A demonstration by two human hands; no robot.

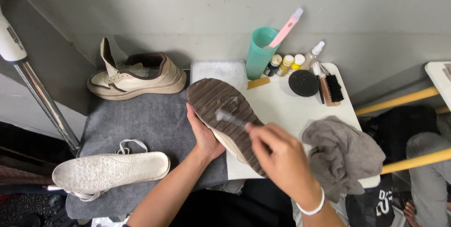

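Observation:
My left hand [203, 135] holds a cream shoe [225, 114] turned sole up, its brown ridged sole facing me over the table. In my right hand [277, 154] is a small brush [228, 117], and its blurred bristle head touches the middle of the sole. A second cream shoe [136, 76] stands upright on the grey mat [145, 119] at the back left. A white insole [110, 170] with a lace beneath it lies on the mat at the front left.
On the white table [282, 105] stand a teal cup [260, 50] with a pink brush, small bottles [286, 62], a round black tin [303, 83], a wooden bristle brush [331, 90] and a crumpled grey cloth [343, 154]. A metal pole [44, 100] rises at left. Yellow bars [413, 97] cross at right.

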